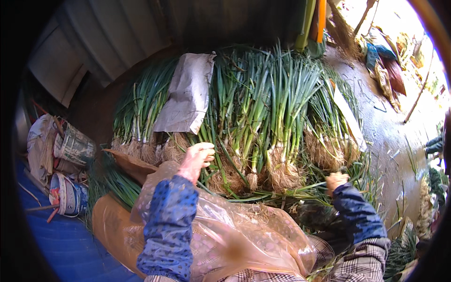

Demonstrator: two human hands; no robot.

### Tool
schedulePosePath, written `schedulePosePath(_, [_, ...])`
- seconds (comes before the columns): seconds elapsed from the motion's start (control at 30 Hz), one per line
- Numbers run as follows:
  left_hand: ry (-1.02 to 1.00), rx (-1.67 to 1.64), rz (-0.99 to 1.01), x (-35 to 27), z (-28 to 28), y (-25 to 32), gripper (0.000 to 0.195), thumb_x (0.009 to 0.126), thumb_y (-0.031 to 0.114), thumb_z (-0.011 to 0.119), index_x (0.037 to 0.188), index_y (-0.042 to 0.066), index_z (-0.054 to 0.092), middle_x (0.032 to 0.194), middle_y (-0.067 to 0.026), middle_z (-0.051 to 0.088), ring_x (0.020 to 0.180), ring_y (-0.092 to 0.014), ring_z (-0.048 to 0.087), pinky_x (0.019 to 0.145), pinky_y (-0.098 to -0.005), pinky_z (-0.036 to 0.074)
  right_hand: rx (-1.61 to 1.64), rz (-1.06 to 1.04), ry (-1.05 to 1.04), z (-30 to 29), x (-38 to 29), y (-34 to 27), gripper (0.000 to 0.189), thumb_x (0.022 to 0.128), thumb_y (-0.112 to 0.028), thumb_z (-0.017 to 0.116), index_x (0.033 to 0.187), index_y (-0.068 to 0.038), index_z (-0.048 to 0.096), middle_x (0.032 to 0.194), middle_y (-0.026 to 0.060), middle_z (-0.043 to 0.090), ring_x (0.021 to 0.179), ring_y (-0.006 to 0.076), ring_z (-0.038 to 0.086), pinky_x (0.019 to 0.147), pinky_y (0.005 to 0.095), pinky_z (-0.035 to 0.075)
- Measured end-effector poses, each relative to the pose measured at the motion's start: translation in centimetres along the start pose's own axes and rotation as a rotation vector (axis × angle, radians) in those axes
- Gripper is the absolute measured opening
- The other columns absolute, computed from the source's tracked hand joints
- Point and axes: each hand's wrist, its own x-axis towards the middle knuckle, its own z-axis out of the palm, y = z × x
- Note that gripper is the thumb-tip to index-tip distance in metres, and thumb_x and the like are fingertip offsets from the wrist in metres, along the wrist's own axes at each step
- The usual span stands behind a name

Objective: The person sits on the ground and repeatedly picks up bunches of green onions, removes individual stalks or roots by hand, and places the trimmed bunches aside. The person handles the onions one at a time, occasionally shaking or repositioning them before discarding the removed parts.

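My left hand [197,158] hovers over the near edge of a broad pile of green onions [253,105], its fingers partly curled; whether it holds anything is unclear. On the right, my right hand [336,181] touches loose green leaves beside the roots of a bundle [324,151]; its grip is hard to make out. The onions lie with fibrous roots towards me and green tops away. A pale woven sheet [188,93] covers some stalks at the left, and a white strip [347,116] crosses those at the right. A translucent plastic apron [246,232] covers my lap.
At the left stand a blue-and-white bucket [67,195] and a dirty pale bucket [74,146]. Brown sheeting [116,229] lies by my left arm. Corrugated panels [116,31] rise behind the pile. Wet floor [391,141] with leaf scraps extends to the right.
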Motion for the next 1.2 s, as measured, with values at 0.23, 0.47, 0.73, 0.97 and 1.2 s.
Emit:
schedulePosePath(0.23, [-0.025,-0.074,-0.024,6.0,5.1,-8.7,0.023,0.083,0.011,0.065,0.104,0.005,0.064,0.084,-0.0008,0.064,0.069,-0.007,0.057,0.058,-0.0201,0.042,0.934,0.075,0.676,-7.0,7.8,-14.9,0.063,0.082,-0.028,0.067,0.133,0.0,0.043,0.123,0.0221,0.051,0.113,0.0351,0.051,0.099,0.0386,0.041])
schedulePosePath(0.47, [-0.17,0.1,-0.139,8.1,14.6,-14.6,0.049,0.079,0.005,0.065,0.124,-0.001,0.047,0.091,-0.0099,0.062,0.08,-0.016,0.059,0.072,-0.0295,0.05,1.159,0.356,0.387,-4.7,11.9,-17.2,0.101,0.067,-0.044,0.078,0.14,0.005,0.028,0.123,0.024,0.046,0.112,0.037,0.046,0.1,0.0415,0.037])
schedulePosePath(0.73, [-0.007,0.301,-0.116,8.9,16.5,-14.8,0.077,0.073,0.022,0.074,0.133,-0.008,0.036,0.119,-0.0171,0.055,0.105,-0.024,0.054,0.09,-0.0326,0.043,1.466,0.635,0.534,-2.9,14.5,-15.3,0.1,0.08,-0.062,0.057,0.147,-0.002,0.014,0.138,0.0286,0.031,0.125,0.0442,0.032,0.106,0.0505,0.026])
schedulePosePath(0.97, [-0.154,-0.087,-0.263,8.9,18.0,-11.4,0.042,0.075,0.024,0.075,0.106,0.003,0.056,0.08,-0.0016,0.061,0.059,-0.011,0.057,0.048,-0.0242,0.048,1.926,0.151,0.323,-3.6,15.8,-16.4,0.065,0.08,-0.054,0.066,0.12,-0.004,0.055,0.107,0.0163,0.065,0.096,0.026,0.063,0.083,0.0376,0.049])
schedulePosePath(1.2, [-0.159,-0.371,-0.177,7.6,19.6,-6.1,0.051,0.073,0.001,0.071,0.119,0.004,0.051,0.093,-0.0079,0.063,0.077,-0.021,0.063,0.062,-0.0341,0.056,2.473,0.032,0.341,-10.0,13.3,-15.9,0.056,0.074,-0.014,0.077,0.122,-0.002,0.051,0.107,0.0074,0.063,0.095,0.0154,0.059,0.085,0.03,0.048])
